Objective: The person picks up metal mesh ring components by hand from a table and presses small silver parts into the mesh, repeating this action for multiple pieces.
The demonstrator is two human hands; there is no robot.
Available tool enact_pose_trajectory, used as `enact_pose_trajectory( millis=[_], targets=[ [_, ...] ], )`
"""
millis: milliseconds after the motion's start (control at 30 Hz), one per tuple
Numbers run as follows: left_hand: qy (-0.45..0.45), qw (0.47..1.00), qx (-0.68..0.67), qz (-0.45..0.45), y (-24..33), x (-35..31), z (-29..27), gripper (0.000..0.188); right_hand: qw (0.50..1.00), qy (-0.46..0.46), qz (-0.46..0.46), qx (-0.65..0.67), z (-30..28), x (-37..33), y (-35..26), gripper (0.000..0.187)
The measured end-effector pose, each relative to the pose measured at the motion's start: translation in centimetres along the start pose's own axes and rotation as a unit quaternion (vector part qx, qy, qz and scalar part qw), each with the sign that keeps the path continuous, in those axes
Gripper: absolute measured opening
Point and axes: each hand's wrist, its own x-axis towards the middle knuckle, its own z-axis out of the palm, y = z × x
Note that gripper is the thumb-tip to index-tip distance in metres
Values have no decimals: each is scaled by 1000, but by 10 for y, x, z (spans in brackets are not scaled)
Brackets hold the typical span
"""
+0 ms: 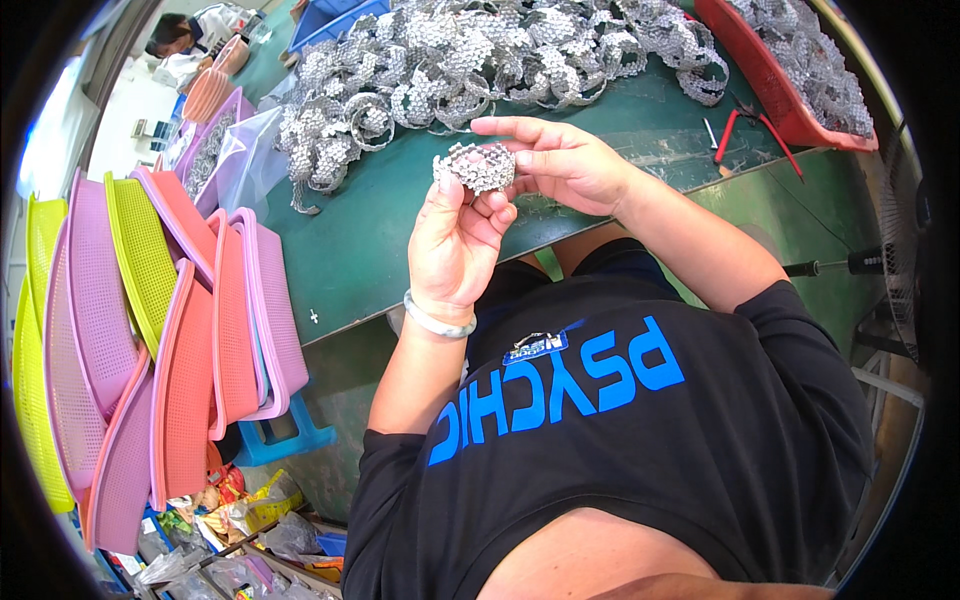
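Observation:
A silvery honeycomb-patterned metal band (484, 172), curled into a ring, is held up over the near edge of the green table. My left hand (450, 245) grips it from below, thumb on the near side and fingers bent behind. At its right side, my right hand (575, 170) has thumb and fingers on the edge, with the index finger stretched out above. Parts of the fingers behind the band are hidden. Just beyond lies a large heap of similar silver bands (450, 65), many of them curled into rings.
On the right are red-handled pliers (728, 135) and a red basket (775, 100) full of silver bands. Stacked pink, purple and lime plastic baskets (185, 390) stand at the left, beside a blue stool (285, 440). A co-worker (190, 40) sits at the far left. A fan (900, 240) stands right.

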Motion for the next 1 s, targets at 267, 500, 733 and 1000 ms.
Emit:
enact_pose_trajectory(
  millis=[267, 500, 733, 1000],
  targets=[
    [2, 1000, 12, 3, -1, 1, 2, 27, 1000, -2, -7, 1, 0, 0, -1, 45],
    [5, 1000, 10, 1, -1, 1, 2, 28, 1000, 6, -9, -4, 1, -2, -3, 44],
    [15, 1000, 6, 3, -1, 2, 2, 29, 1000, 11, -14, 1, -2, -1, -1, 42],
    [37, 999, 13, -9, -1, 2, 5, 35, 998, 49, -36, -2, 0, -1, -1, 38]
  ],
)
